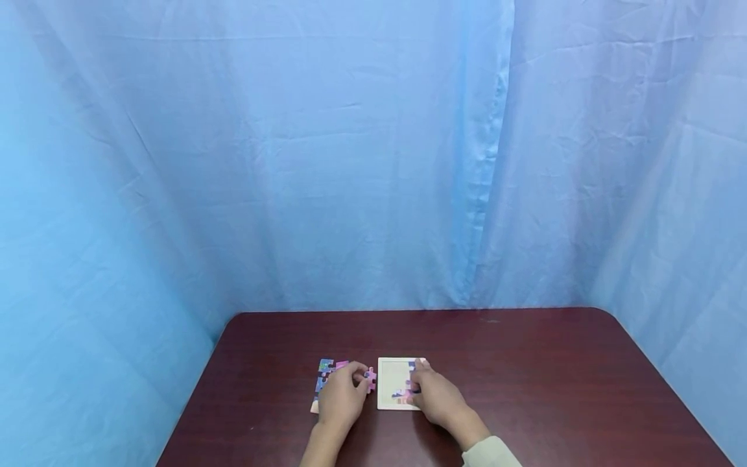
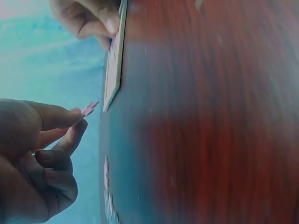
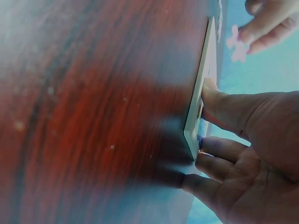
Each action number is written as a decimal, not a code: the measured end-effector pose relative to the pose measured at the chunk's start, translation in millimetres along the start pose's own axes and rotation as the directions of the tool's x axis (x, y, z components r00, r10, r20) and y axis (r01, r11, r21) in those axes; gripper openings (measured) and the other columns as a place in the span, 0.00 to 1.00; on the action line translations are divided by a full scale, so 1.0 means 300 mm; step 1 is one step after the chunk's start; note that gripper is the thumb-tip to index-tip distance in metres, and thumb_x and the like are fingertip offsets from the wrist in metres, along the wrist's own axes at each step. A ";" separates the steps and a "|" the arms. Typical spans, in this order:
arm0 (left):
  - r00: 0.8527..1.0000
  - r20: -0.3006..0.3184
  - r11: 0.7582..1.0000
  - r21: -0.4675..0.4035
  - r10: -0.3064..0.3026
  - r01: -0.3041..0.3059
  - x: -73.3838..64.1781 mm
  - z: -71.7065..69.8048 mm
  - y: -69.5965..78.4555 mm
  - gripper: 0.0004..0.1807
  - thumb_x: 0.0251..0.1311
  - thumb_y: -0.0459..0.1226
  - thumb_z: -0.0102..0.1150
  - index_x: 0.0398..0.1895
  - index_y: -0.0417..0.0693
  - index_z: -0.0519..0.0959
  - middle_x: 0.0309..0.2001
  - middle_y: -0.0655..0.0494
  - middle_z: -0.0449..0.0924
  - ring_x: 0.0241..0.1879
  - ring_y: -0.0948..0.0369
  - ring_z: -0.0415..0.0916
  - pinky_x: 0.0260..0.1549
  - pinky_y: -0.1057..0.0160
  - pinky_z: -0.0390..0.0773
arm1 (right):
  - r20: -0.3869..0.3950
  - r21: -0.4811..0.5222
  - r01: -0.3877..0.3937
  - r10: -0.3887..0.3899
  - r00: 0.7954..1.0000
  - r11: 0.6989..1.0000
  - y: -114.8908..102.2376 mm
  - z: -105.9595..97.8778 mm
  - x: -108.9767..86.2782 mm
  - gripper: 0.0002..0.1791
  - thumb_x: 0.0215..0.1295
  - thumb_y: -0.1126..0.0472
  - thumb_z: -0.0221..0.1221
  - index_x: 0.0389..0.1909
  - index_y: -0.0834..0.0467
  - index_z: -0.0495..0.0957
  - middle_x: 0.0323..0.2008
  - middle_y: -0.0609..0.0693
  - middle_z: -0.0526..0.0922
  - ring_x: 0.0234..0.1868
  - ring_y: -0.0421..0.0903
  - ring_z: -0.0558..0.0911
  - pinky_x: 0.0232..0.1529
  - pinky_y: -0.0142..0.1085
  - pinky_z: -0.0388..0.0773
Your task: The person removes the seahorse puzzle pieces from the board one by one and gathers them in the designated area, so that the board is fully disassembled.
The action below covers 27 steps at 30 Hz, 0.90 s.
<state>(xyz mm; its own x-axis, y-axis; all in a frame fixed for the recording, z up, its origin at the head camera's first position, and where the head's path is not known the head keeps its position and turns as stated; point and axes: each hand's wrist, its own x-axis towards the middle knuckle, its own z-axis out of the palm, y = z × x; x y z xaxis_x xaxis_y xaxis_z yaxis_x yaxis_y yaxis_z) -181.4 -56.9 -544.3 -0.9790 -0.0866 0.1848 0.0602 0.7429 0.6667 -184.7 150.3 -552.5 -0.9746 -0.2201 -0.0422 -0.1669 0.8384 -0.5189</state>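
Observation:
My left hand pinches a pink jigsaw piece between thumb and fingertips. The piece is raised above the table, just left of the puzzle tray, tilted in the left wrist view. My right hand lies over the tray's right side. Its thumb presses on the tray's top, and other fingertips touch near its edge. Several fitted pieces show along the tray's right side and lower right, partly covered by this hand. Under and beyond the left hand lie other puzzle pieces, partly hidden.
The dark red-brown wooden table has rounded far corners. Light blue curtains hang behind it and on both sides. A pale sleeve covers the right forearm.

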 end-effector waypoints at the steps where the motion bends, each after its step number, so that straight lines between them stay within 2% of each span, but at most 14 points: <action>1: 1.000 -0.002 1.000 0.014 -0.004 0.004 0.000 -0.009 -0.009 0.08 0.58 0.36 0.74 0.41 0.52 0.89 0.25 0.68 0.84 0.25 0.69 0.75 0.25 0.61 0.73 | -0.001 -0.001 0.003 -0.003 1.000 1.000 0.000 -0.001 -0.001 0.15 0.64 0.61 0.71 0.26 0.53 0.73 0.75 0.67 0.71 0.79 0.63 0.68 0.62 0.54 0.78; 8: 0.998 -0.010 0.993 0.104 -0.062 0.063 -0.003 -0.061 -0.066 0.08 0.58 0.38 0.73 0.40 0.53 0.90 0.25 0.69 0.86 0.26 0.66 0.80 0.29 0.53 0.79 | -0.009 -0.011 0.019 -0.019 1.000 1.000 0.002 -0.001 -0.005 0.18 0.64 0.60 0.71 0.24 0.52 0.70 0.75 0.67 0.71 0.79 0.62 0.69 0.54 0.50 0.77; 15: 0.995 -0.013 0.972 0.214 -0.097 0.098 -0.003 -0.073 -0.100 0.07 0.57 0.37 0.73 0.39 0.51 0.89 0.25 0.66 0.84 0.24 0.65 0.78 0.27 0.52 0.79 | -0.010 -0.001 0.015 -0.015 1.000 1.000 0.001 -0.001 -0.009 0.15 0.65 0.61 0.71 0.26 0.53 0.73 0.75 0.67 0.71 0.79 0.63 0.69 0.65 0.56 0.77; 17: 0.996 -0.012 0.971 0.222 -0.094 0.094 -0.001 -0.072 -0.105 0.08 0.57 0.37 0.73 0.40 0.51 0.89 0.25 0.65 0.85 0.24 0.64 0.78 0.28 0.51 0.79 | -0.014 0.008 0.015 -0.015 1.000 1.000 0.001 -0.002 -0.010 0.08 0.64 0.61 0.71 0.33 0.57 0.80 0.74 0.68 0.72 0.78 0.63 0.70 0.68 0.57 0.75; 23: 0.996 -0.006 0.969 0.228 -0.093 0.092 0.008 -0.078 -0.105 0.08 0.57 0.37 0.74 0.40 0.50 0.89 0.26 0.63 0.87 0.26 0.62 0.82 0.29 0.50 0.81 | -0.003 0.021 0.007 -0.007 1.000 1.000 -0.002 -0.003 -0.010 0.08 0.64 0.62 0.71 0.40 0.60 0.83 0.75 0.68 0.71 0.79 0.64 0.69 0.72 0.58 0.72; 24: 0.996 -0.005 0.970 0.227 -0.091 0.089 0.009 -0.080 -0.106 0.08 0.57 0.37 0.74 0.39 0.50 0.89 0.26 0.63 0.87 0.26 0.62 0.83 0.28 0.50 0.81 | 0.000 0.021 0.004 -0.004 1.000 1.000 -0.002 -0.004 -0.010 0.09 0.64 0.62 0.71 0.41 0.60 0.83 0.75 0.68 0.71 0.79 0.64 0.69 0.72 0.58 0.71; 27: 0.997 -0.012 0.972 0.220 -0.079 0.079 0.009 -0.083 -0.108 0.08 0.56 0.36 0.75 0.40 0.50 0.89 0.28 0.62 0.87 0.28 0.60 0.84 0.28 0.50 0.81 | 0.001 0.023 -0.005 0.005 1.000 1.000 -0.003 -0.004 -0.009 0.19 0.63 0.63 0.71 0.54 0.64 0.84 0.75 0.68 0.71 0.78 0.64 0.69 0.74 0.59 0.69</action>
<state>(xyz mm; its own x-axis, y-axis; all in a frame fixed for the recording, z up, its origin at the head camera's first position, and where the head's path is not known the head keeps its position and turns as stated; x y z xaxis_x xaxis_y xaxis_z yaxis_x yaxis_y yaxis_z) -181.0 -97.7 -547.4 -0.9783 -0.1527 0.1404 -0.0621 0.8614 0.5041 -182.1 150.8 -551.0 -0.9753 -0.2162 -0.0461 -0.1582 0.8281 -0.5378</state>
